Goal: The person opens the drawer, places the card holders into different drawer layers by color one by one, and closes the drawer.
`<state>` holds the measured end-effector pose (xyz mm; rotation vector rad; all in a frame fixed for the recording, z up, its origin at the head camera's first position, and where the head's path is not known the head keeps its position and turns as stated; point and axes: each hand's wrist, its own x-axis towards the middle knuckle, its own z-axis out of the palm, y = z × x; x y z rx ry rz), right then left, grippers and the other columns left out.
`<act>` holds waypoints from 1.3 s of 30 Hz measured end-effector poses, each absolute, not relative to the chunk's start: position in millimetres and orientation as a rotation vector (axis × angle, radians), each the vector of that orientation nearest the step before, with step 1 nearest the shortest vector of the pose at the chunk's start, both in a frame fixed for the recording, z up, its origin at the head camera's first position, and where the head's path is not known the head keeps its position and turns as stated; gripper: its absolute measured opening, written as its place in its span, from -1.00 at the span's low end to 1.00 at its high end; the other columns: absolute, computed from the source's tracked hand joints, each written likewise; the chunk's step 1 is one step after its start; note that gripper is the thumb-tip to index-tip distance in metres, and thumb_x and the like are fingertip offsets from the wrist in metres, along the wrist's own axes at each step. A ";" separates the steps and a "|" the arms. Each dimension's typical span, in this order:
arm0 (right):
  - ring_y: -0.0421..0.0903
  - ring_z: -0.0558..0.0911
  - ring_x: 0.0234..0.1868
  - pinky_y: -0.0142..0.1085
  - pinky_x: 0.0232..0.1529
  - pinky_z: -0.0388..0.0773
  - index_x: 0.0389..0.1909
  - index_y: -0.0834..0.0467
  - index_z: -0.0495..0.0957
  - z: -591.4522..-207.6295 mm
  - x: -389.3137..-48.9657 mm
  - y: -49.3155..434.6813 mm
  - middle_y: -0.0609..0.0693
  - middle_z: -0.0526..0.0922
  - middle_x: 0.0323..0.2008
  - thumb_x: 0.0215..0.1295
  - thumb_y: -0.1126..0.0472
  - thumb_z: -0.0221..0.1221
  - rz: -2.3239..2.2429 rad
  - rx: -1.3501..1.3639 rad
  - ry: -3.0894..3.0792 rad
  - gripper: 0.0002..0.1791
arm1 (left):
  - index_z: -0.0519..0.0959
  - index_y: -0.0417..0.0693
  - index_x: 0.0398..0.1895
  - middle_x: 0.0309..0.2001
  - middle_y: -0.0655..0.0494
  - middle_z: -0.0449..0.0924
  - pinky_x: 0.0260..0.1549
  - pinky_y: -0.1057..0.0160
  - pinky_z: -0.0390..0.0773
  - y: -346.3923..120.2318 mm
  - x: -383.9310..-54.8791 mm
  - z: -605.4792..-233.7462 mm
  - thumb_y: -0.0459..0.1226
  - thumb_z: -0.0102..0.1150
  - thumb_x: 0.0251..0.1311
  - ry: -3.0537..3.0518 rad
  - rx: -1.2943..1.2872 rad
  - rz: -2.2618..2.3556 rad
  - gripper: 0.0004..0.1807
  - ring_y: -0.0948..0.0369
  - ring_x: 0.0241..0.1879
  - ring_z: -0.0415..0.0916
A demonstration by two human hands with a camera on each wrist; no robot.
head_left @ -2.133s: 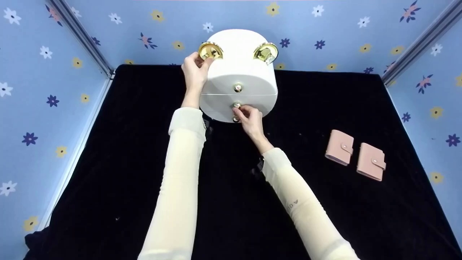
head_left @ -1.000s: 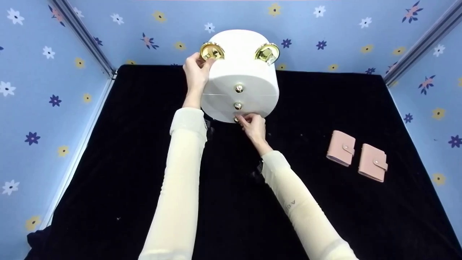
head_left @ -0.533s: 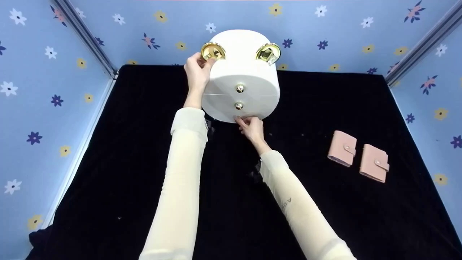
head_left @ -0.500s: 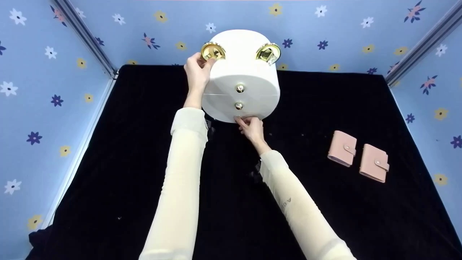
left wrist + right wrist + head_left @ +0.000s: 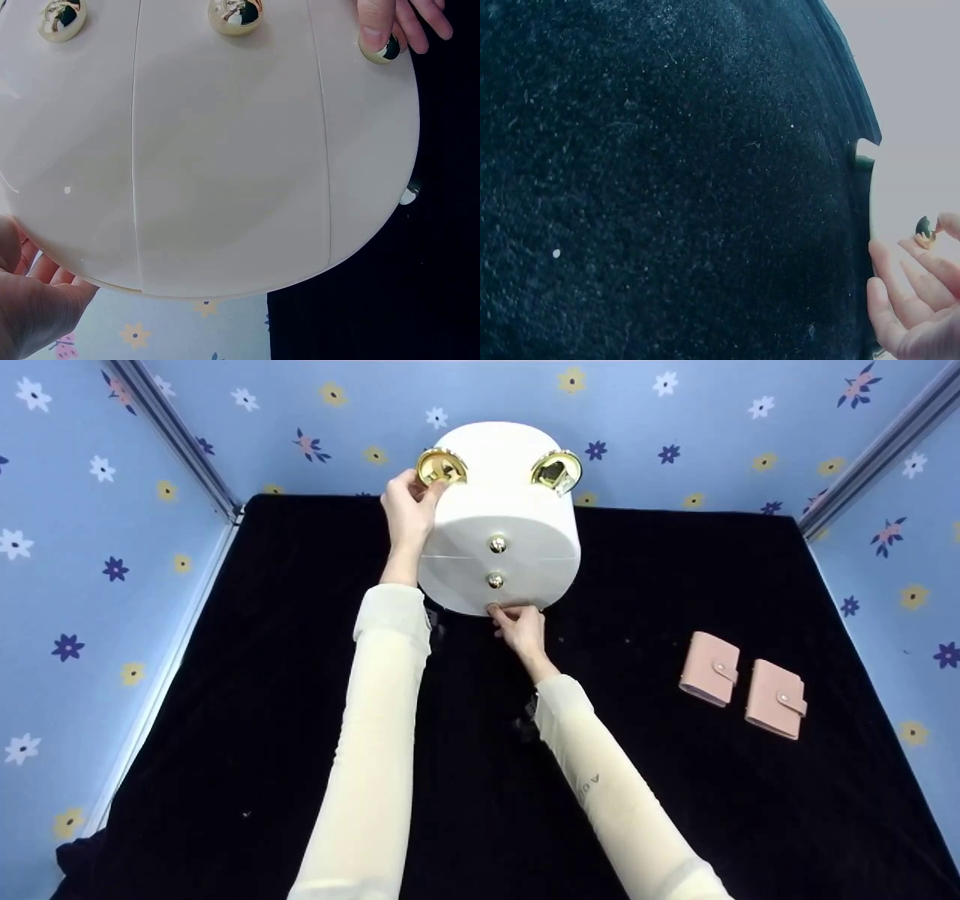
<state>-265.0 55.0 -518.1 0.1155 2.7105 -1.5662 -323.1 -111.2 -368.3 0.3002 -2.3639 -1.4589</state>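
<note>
A white rounded drawer box [image 5: 457, 577] stands at the back, with gold dish-shaped ears and gold knobs down its front. My left hand [image 5: 409, 514] grips the left gold ear [image 5: 435, 463], thumb on its inner face and fingers behind. In the left wrist view, that hand's fingers lie at the box edge. My right hand [image 5: 523, 631] pinches the bottom knob [image 5: 384, 52] between thumb and finger, its other fingers loose. The middle knob [image 5: 495, 580] and top knob [image 5: 497, 544] are untouched. In the left wrist view, the drawer fronts look flush, with thin seams between them.
Two pink snap-strap notebooks or card holders [image 5: 709, 667] [image 5: 776, 699] lie at the right on a black cloth [image 5: 300, 660]. Blue floral panels [image 5: 247, 427] stand behind and at both sides. A small foot [image 5: 865, 154] shows under the box.
My right hand has moved down from the middle knob to the bottom knob and stays there, shifting only slightly. My left hand keeps its place on the gold ear.
</note>
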 end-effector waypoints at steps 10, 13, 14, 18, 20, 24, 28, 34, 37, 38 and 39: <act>-0.08 0.62 -0.60 -0.41 -0.56 0.48 -0.46 0.19 0.68 -518.3 -254.6 57.7 0.03 0.64 -0.59 0.08 0.03 0.21 -1.630 0.109 2.659 -0.71 | 0.55 -0.12 -0.29 -0.44 0.09 0.53 -0.34 0.37 0.35 -111.8 -323.4 -367.9 -0.16 0.11 0.14 -2.389 0.321 -1.449 -0.79 0.26 -0.38 0.44; -0.07 0.62 -0.59 -0.40 -0.56 0.48 -0.45 0.19 0.68 -518.1 -248.6 58.7 0.00 0.63 -0.60 0.08 0.02 0.21 -1.627 0.097 2.649 -0.71 | 0.55 -0.13 -0.28 -0.41 0.07 0.54 -0.31 0.37 0.36 -112.4 -323.5 -367.4 -0.16 0.11 0.14 -2.392 0.320 -1.452 -0.77 0.26 -0.35 0.45; -0.06 0.62 -0.59 -0.40 -0.56 0.48 -0.44 0.19 0.68 -518.1 -246.5 59.2 0.01 0.63 -0.60 0.08 0.02 0.22 -1.632 0.091 2.641 -0.71 | 0.55 -0.13 -0.28 -0.40 0.07 0.54 -0.30 0.37 0.36 -112.6 -323.6 -367.4 -0.15 0.11 0.14 -2.393 0.321 -1.452 -0.77 0.26 -0.35 0.45; -0.07 0.62 -0.60 -0.39 -0.56 0.49 -0.46 0.19 0.68 -518.3 -237.7 61.7 0.02 0.64 -0.59 0.08 0.03 0.21 -1.619 0.057 2.639 -0.72 | 0.55 -0.13 -0.29 -0.40 0.06 0.54 -0.29 0.36 0.37 -112.8 -323.6 -367.6 -0.15 0.11 0.14 -2.392 0.319 -1.454 -0.78 0.25 -0.34 0.45; -0.08 0.62 -0.61 -0.39 -0.57 0.48 -0.48 0.20 0.68 -519.0 -233.6 63.2 0.02 0.63 -0.60 0.09 0.03 0.21 -1.602 0.043 2.649 -0.71 | 0.55 -0.13 -0.30 -0.40 0.06 0.54 -0.30 0.36 0.37 -112.5 -323.6 -368.0 -0.15 0.10 0.14 -2.392 0.315 -1.451 -0.78 0.25 -0.34 0.45; -0.08 0.62 -0.61 -0.40 -0.57 0.47 -0.52 0.21 0.68 -520.3 -225.8 66.1 0.03 0.63 -0.62 0.09 0.02 0.20 -1.577 0.014 2.670 -0.69 | 0.55 -0.13 -0.29 -0.38 0.05 0.56 -0.29 0.36 0.37 -111.6 -323.7 -368.6 -0.15 0.10 0.15 -2.396 0.311 -1.439 -0.78 0.25 -0.34 0.46; -0.07 0.62 -0.61 -0.40 -0.57 0.47 -0.53 0.20 0.68 -521.0 -217.9 68.0 0.04 0.63 -0.61 0.09 0.02 0.20 -1.565 -0.004 2.668 -0.69 | 0.56 -0.12 -0.28 -0.36 0.04 0.57 -0.29 0.36 0.37 -111.6 -324.4 -369.2 -0.15 0.11 0.14 -2.391 0.316 -1.453 -0.77 0.25 -0.33 0.46; -0.09 0.61 -0.62 -0.40 -0.57 0.48 -0.52 0.18 0.69 -521.3 -205.0 70.1 0.02 0.64 -0.60 0.09 0.02 0.21 -1.556 -0.001 2.657 -0.71 | 0.56 -0.12 -0.31 -0.42 0.08 0.54 -0.32 0.37 0.37 -111.5 -324.0 -369.5 -0.16 0.13 0.13 -2.366 0.309 -1.476 -0.79 0.25 -0.37 0.45; -0.11 0.61 -0.63 -0.40 -0.57 0.48 -0.52 0.18 0.68 -521.3 -198.8 71.4 0.02 0.63 -0.61 0.09 0.04 0.21 -1.560 -0.012 2.660 -0.72 | 0.55 -0.13 -0.35 -0.46 0.09 0.52 -0.35 0.37 0.36 -111.1 -322.9 -369.7 -0.18 0.12 0.13 -2.351 0.286 -1.475 -0.81 0.25 -0.40 0.44; -0.11 0.61 -0.63 -0.40 -0.58 0.48 -0.52 0.19 0.68 -521.3 -196.8 72.0 0.02 0.63 -0.61 0.09 0.04 0.21 -1.561 -0.016 2.661 -0.73 | 0.55 -0.13 -0.35 -0.46 0.10 0.52 -0.35 0.37 0.36 -110.9 -322.6 -369.7 -0.18 0.12 0.13 -2.346 0.279 -1.478 -0.82 0.26 -0.40 0.44; -0.12 0.61 -0.64 -0.39 -0.58 0.48 -0.53 0.19 0.68 -521.1 -195.0 72.6 0.02 0.63 -0.62 0.09 0.05 0.21 -1.561 -0.020 2.663 -0.72 | 0.55 -0.13 -0.35 -0.47 0.10 0.52 -0.35 0.37 0.36 -110.8 -322.3 -369.8 -0.18 0.12 0.13 -2.344 0.273 -1.477 -0.82 0.26 -0.40 0.44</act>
